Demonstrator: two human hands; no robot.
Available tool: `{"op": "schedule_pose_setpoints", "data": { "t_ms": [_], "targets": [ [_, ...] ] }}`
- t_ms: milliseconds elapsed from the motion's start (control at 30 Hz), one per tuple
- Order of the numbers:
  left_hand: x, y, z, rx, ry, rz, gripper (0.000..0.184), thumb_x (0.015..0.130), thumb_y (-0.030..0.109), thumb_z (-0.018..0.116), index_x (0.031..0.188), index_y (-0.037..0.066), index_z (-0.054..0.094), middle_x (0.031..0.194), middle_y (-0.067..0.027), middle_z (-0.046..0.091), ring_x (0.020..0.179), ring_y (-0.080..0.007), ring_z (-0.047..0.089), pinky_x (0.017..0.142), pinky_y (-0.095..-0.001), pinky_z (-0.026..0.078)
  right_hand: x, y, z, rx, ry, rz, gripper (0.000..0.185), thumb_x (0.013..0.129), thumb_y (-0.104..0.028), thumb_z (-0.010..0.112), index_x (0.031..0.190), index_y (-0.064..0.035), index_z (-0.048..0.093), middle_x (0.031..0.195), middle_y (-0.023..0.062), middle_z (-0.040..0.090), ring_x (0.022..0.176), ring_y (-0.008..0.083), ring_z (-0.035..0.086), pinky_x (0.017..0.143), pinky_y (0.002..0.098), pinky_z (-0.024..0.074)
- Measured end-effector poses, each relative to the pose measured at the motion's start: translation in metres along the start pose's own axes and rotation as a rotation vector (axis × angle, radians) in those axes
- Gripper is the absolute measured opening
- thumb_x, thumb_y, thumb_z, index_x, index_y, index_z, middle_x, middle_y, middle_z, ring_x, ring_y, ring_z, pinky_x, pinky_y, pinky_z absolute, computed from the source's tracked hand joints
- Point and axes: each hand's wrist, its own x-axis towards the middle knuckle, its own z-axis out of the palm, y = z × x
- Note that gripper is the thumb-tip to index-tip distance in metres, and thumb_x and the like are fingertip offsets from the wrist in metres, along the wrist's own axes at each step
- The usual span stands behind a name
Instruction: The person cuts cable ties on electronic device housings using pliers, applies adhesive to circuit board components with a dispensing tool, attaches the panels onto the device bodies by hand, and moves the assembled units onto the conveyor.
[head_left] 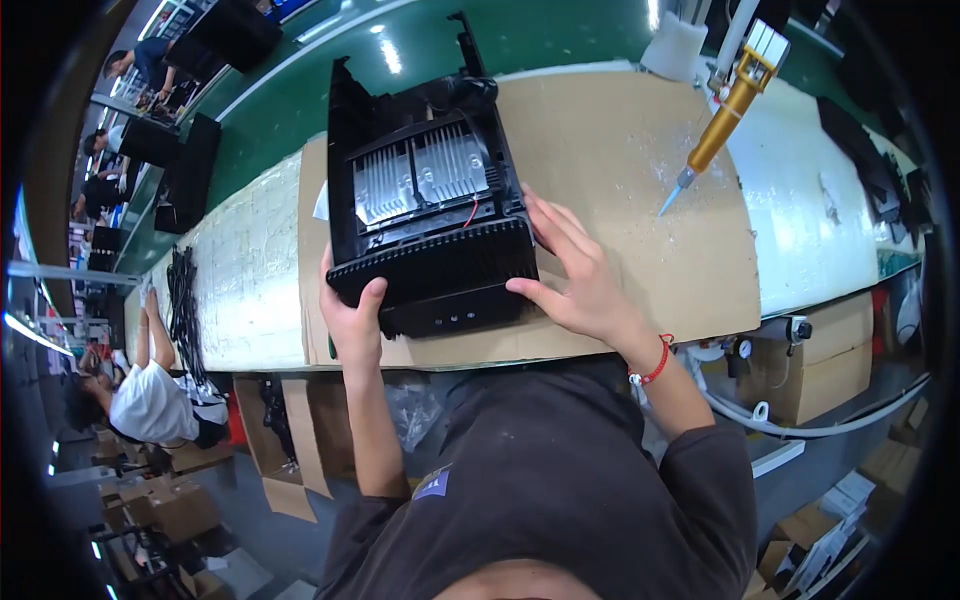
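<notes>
Head view: black finned housing (440, 275) at eleven o'clock, held two-handed.
Left hand (353, 322) clasps its seven-o'clock corner, right hand (585, 285) its four-o'clock side, presumably for balance, over the cardboard sheet (640, 220); whether lifted or resting is unclear. Amber dispensing syringe (722, 125) at two o'clock.

I see a long workbench (249, 252) running left to right, with green flooring (590, 35) beyond it. Far left, bright strip lights (38, 335) glow; cardboard boxes (170, 495) fill the near left.
</notes>
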Motion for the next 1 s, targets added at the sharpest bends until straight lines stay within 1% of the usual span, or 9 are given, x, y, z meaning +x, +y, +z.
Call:
{"op": "schedule_pose_setpoints", "data": {
  "t_ms": [233, 300, 400, 500, 567, 633, 700, 833, 1000],
  "targets": [
    [0.003, 0.067, -0.009, 0.254, -0.034, 0.271, 0.051, 0.072, 0.023, 0.082, 0.110, -0.004, 0.063, 0.084, -0.0095, 0.070, 0.076, -0.0118, 0.064, 0.070, -0.0272, 0.051, 0.018, -0.057, -0.023, -0.225, -0.005, -0.094, 0.050, 0.075, -0.012, 0.076, 0.116, 0.0073, 0.055, 0.104, 0.0197, 0.061, 0.096, 0.0302, 0.061, 0.080, 0.0330, 0.0501],
    [0.012, 0.127, -0.014, 0.336, -0.045, 0.287, 0.046, 0.075, 0.033, 0.078, 0.102, -0.003, 0.067, 0.083, -0.0133, 0.071, 0.076, -0.0191, 0.069, 0.072, -0.0299, 0.052, 0.038, -0.109, -0.046, -0.388, 0.026, -0.032, 0.042, 0.078, -0.019, 0.075, 0.106, 0.0068, 0.057, 0.084, 0.0124, 0.060, 0.083, 0.0226, 0.061, 0.074, 0.0315, 0.0486],
    [0.071, 0.179, -0.024, 0.666, -0.090, 0.436, 0.071, 0.076, 0.070, 0.057, 0.080, 0.000, 0.071, 0.069, -0.0152, 0.067, 0.072, -0.0305, 0.068, 0.075, -0.0353, 0.053, 0.090, -0.152, -0.091, -0.159, 0.129, 0.317, 0.055, 0.079, -0.033, 0.076, 0.113, 0.0074, 0.059, 0.097, 0.0111, 0.068, 0.094, 0.0160, 0.063, 0.085, 0.0279, 0.0474],
    [0.118, 0.240, -0.009, 0.630, -0.277, 0.031, 0.082, 0.075, 0.074, 0.055, 0.105, -0.001, 0.069, 0.104, -0.0250, 0.064, 0.088, -0.0296, 0.067, 0.078, -0.0353, 0.053, 0.181, -0.133, -0.158, -0.123, -0.174, 0.414, 0.042, 0.085, -0.044, 0.066, 0.097, -0.0041, 0.068, 0.078, -0.0029, 0.061, 0.070, 0.0054, 0.055, 0.065, 0.0187, 0.0385],
    [0.171, 0.232, 0.015, 0.591, -0.280, 0.108, 0.080, 0.077, 0.071, 0.055, 0.114, 0.000, 0.065, 0.111, -0.0240, 0.062, 0.099, -0.0280, 0.064, 0.082, -0.0369, 0.052, 0.202, -0.151, -0.141, -0.062, -0.207, 0.431, 0.042, 0.085, -0.045, 0.065, 0.100, -0.0059, 0.067, 0.083, -0.0024, 0.062, 0.075, 0.0066, 0.056, 0.069, 0.0211, 0.0398],
    [0.207, 0.242, 0.028, 0.927, -0.215, 0.401, 0.078, 0.076, 0.072, 0.054, 0.105, 0.002, 0.068, 0.096, -0.0208, 0.067, 0.093, -0.0325, 0.065, 0.085, -0.0387, 0.050, 0.226, -0.147, -0.143, -0.049, -0.232, 0.490, 0.053, 0.090, -0.040, 0.059, 0.127, -0.0025, 0.055, 0.128, 0.0059, 0.056, 0.115, 0.0156, 0.053, 0.094, 0.0282, 0.0415],
    [0.245, 0.247, 0.042, 1.026, -0.251, 0.619, 0.059, 0.085, 0.055, 0.055, 0.104, 0.000, 0.066, 0.105, -0.0229, 0.065, 0.102, -0.0349, 0.062, 0.089, -0.0416, 0.048, 0.253, -0.132, -0.151, -0.012, -0.312, 0.533, 0.063, 0.089, -0.047, 0.057, 0.139, -0.0110, 0.044, 0.142, 0.0058, 0.044, 0.134, 0.0205, 0.035, 0.105, 0.0455, 0.0314],
    [0.275, 0.250, 0.070, 1.007, -0.628, 0.588, 0.064, 0.089, 0.061, 0.046, 0.110, 0.004, 0.066, 0.117, -0.0198, 0.062, 0.112, -0.0334, 0.056, 0.096, -0.0416, 0.041, 0.289, -0.104, -0.141, -0.166, -0.150, 0.591, 0.088, 0.081, -0.066, 0.056, 0.134, 0.0025, 0.044, 0.124, 0.0185, 0.053, 0.111, 0.0257, 0.051, 0.088, 0.0415, 0.0449],
    [0.298, 0.250, 0.084, 1.030, -0.715, 0.484, 0.071, 0.090, 0.065, 0.037, 0.127, 0.007, 0.056, 0.129, -0.0222, 0.054, 0.122, -0.0364, 0.049, 0.102, -0.0432, 0.037, 0.276, -0.051, -0.135, 0.158, -0.123, 0.336, 0.093, 0.088, -0.072, 0.030, 0.146, 0.0004, 0.025, 0.140, 0.0144, 0.044, 0.127, 0.0230, 0.042, 0.107, 0.0357, 0.0297]
  ]
}}
